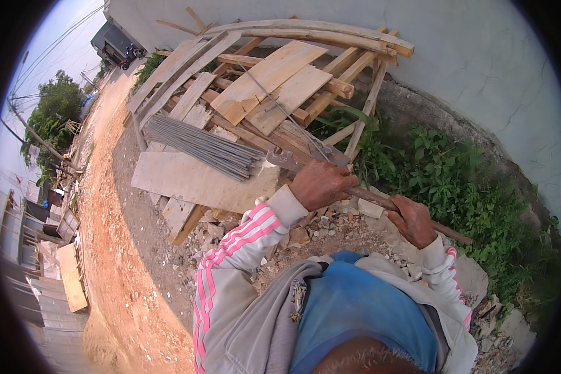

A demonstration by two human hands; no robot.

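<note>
My left hand (323,186) is wrapped around a long, rusty rebar bender (373,197), close to its notched metal head. Farther along the same handle, to the right, my right hand (411,221) is closed on it too. The handle slants down to the right past that hand. Just beyond my left hand, a thin steel rod (277,105) runs slantwise over the boards to a small metal piece (335,156). Whether the tool's head touches the rod cannot be made out. A bundle of grey steel rods (199,144) lies on a plywood sheet (187,176) to the left.
Planks and plywood boards (274,81) are piled against a pale wall (467,56). Green weeds (449,168) grow along its foot at the right. Broken rubble (330,234) covers the ground before me. A dirt road (115,249) runs along the left.
</note>
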